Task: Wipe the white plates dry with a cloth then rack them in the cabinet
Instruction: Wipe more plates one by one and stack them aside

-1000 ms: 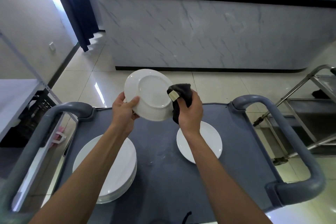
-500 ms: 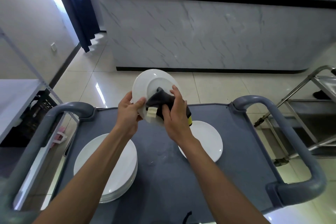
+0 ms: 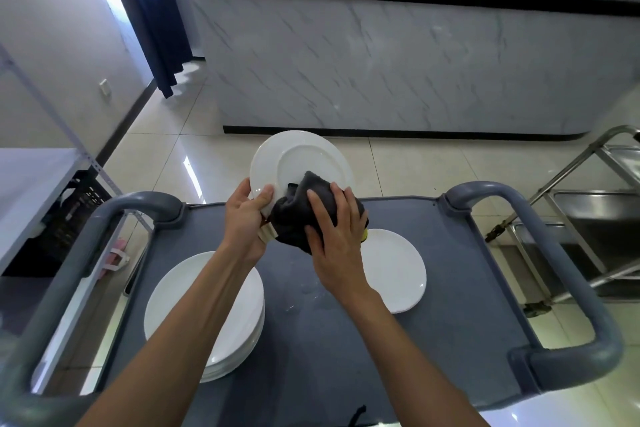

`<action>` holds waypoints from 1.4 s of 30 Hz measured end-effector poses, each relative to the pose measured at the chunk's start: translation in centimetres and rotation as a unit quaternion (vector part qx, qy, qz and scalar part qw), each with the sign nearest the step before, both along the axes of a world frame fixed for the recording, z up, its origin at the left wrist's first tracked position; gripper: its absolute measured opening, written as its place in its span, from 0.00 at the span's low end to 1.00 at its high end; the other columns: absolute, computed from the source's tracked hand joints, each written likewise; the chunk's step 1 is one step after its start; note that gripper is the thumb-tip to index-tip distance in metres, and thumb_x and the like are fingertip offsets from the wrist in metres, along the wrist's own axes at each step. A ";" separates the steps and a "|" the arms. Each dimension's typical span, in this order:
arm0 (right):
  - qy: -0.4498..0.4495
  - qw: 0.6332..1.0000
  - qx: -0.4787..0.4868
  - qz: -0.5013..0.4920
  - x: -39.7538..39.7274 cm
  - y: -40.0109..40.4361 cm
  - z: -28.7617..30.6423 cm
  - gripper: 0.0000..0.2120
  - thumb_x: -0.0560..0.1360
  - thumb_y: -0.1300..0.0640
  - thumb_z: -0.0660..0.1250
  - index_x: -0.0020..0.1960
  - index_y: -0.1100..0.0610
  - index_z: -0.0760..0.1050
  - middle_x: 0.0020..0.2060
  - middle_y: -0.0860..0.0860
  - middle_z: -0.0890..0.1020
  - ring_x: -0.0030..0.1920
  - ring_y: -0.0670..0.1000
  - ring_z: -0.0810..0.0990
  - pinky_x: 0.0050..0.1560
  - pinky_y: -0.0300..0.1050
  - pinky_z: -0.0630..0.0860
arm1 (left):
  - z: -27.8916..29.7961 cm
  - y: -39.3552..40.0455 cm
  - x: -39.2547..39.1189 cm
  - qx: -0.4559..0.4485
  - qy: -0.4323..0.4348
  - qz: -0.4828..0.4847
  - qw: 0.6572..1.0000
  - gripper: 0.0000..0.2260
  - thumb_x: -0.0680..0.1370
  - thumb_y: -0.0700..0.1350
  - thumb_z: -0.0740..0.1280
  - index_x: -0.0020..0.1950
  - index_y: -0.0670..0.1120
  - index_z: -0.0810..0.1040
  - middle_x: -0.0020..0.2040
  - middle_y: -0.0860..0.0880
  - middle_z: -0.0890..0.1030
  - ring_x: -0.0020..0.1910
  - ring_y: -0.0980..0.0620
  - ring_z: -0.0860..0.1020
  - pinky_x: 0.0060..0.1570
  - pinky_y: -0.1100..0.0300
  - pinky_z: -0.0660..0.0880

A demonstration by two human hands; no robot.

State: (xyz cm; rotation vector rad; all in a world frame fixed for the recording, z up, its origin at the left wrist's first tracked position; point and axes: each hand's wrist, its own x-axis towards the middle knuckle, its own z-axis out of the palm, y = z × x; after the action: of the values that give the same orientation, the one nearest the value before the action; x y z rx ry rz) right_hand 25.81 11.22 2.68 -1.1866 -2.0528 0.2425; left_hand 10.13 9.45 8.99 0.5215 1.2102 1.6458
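Nearest, below the left grip (image 3: 242,222), a stack of white plates (image 3: 194,308) lies on the grey cart (image 3: 311,357). Below and right of the right grip (image 3: 334,236) lies one single plate (image 3: 398,270). The left grip pinches the rim of a tilted white plate (image 3: 298,159), thumb on its face. The right grip, fingers spread and bent, presses a dark cloth (image 3: 294,215) on this plate. Beyond stands a marble counter (image 3: 381,73).
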 end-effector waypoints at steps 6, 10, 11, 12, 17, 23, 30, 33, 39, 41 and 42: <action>0.005 0.998 -0.040 -0.048 -0.5 3.0 2.0 0.22 0.83 0.47 0.50 0.77 0.41 0.58 0.79 0.54 0.61 0.79 0.59 0.56 0.70 0.70 0.60 | 0.4 0.2 -0.5 -0.004 0.026 -0.035 0.999 0.14 0.81 0.37 0.65 0.68 0.42 0.75 0.54 0.43 0.83 0.47 0.44 0.81 0.37 0.52 0.82; -0.001 0.994 -0.064 -0.086 -0.8 4.9 3.2 0.22 0.82 0.46 0.49 0.76 0.40 0.57 0.78 0.54 0.62 0.78 0.60 0.58 0.67 0.70 0.64 | 0.7 -0.1 -0.6 0.000 0.048 -0.067 0.997 0.13 0.81 0.36 0.65 0.64 0.45 0.77 0.51 0.46 0.84 0.47 0.46 0.82 0.37 0.51 0.82; -0.004 0.994 -0.067 -0.088 -0.9 5.2 3.5 0.23 0.82 0.46 0.48 0.76 0.40 0.57 0.78 0.54 0.62 0.77 0.59 0.59 0.67 0.70 0.64 | 0.8 -0.2 -0.6 0.001 0.051 -0.072 0.996 0.13 0.81 0.36 0.65 0.64 0.46 0.77 0.51 0.46 0.84 0.47 0.46 0.82 0.38 0.51 0.82; -0.008 0.994 -0.068 -0.086 -1.0 5.4 3.8 0.23 0.82 0.45 0.47 0.76 0.40 0.57 0.77 0.54 0.63 0.77 0.59 0.59 0.67 0.69 0.64 | 0.8 -0.2 -0.6 0.003 0.053 -0.077 0.996 0.14 0.81 0.36 0.65 0.65 0.46 0.77 0.52 0.45 0.84 0.47 0.46 0.82 0.37 0.51 0.82; -0.024 0.997 -0.037 -0.064 -2.0 5.7 4.8 0.23 0.82 0.48 0.49 0.77 0.41 0.59 0.75 0.51 0.64 0.75 0.56 0.61 0.66 0.68 0.65 | 1.2 -0.4 -1.2 0.006 0.079 -0.092 0.993 0.16 0.80 0.37 0.66 0.68 0.44 0.76 0.54 0.43 0.84 0.48 0.44 0.83 0.38 0.50 0.81; -0.035 0.999 -0.026 -0.001 -3.1 5.1 6.0 0.21 0.83 0.51 0.51 0.76 0.40 0.59 0.76 0.49 0.63 0.75 0.54 0.59 0.68 0.73 0.58 | 1.4 -0.6 -1.2 -0.004 0.124 -0.114 0.986 0.15 0.79 0.35 0.68 0.65 0.46 0.78 0.49 0.43 0.84 0.45 0.45 0.83 0.39 0.49 0.81; -0.058 0.997 -0.013 0.051 -3.6 4.6 6.4 0.21 0.83 0.52 0.51 0.76 0.44 0.64 0.75 0.51 0.64 0.75 0.55 0.59 0.71 0.73 0.54 | 0.9 -0.7 -1.4 -0.002 0.143 -0.128 0.981 0.22 0.78 0.31 0.63 0.62 0.55 0.80 0.50 0.42 0.85 0.45 0.42 0.84 0.43 0.45 0.82; -0.029 0.998 -0.022 0.050 -3.7 5.3 6.6 0.20 0.83 0.51 0.54 0.75 0.42 0.65 0.74 0.49 0.66 0.74 0.53 0.61 0.71 0.72 0.55 | 0.6 -0.5 -1.6 0.002 0.144 -0.122 0.982 0.19 0.80 0.32 0.64 0.65 0.52 0.79 0.50 0.43 0.86 0.46 0.41 0.84 0.41 0.47 0.81; 0.050 0.994 -0.095 0.007 -2.6 7.9 6.7 0.22 0.81 0.48 0.54 0.74 0.42 0.66 0.72 0.47 0.69 0.71 0.53 0.66 0.70 0.65 0.63 | 0.5 -1.0 -1.9 0.002 0.119 -0.127 0.985 0.12 0.79 0.35 0.67 0.62 0.44 0.78 0.47 0.43 0.84 0.44 0.44 0.82 0.33 0.53 0.79; 0.092 0.988 -0.124 -0.001 -1.7 8.9 6.1 0.22 0.79 0.47 0.53 0.73 0.43 0.68 0.70 0.46 0.72 0.69 0.54 0.69 0.68 0.61 0.67 | 0.4 -1.2 -2.2 0.005 0.108 -0.122 0.987 0.13 0.78 0.35 0.69 0.63 0.43 0.78 0.47 0.43 0.83 0.44 0.44 0.81 0.32 0.54 0.78; 0.118 0.984 -0.133 -0.003 -1.2 9.3 5.7 0.22 0.79 0.48 0.54 0.72 0.44 0.69 0.68 0.46 0.74 0.68 0.54 0.70 0.67 0.60 0.69 | 0.3 -1.3 -2.4 0.007 0.100 -0.117 0.988 0.15 0.76 0.36 0.71 0.63 0.42 0.77 0.48 0.43 0.83 0.45 0.44 0.81 0.32 0.54 0.78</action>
State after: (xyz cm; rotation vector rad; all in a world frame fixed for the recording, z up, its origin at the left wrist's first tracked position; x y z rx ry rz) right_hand 24.59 20.53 8.41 -1.2556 -1.8493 0.6402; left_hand 7.72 8.16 9.34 0.8218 1.2302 1.4288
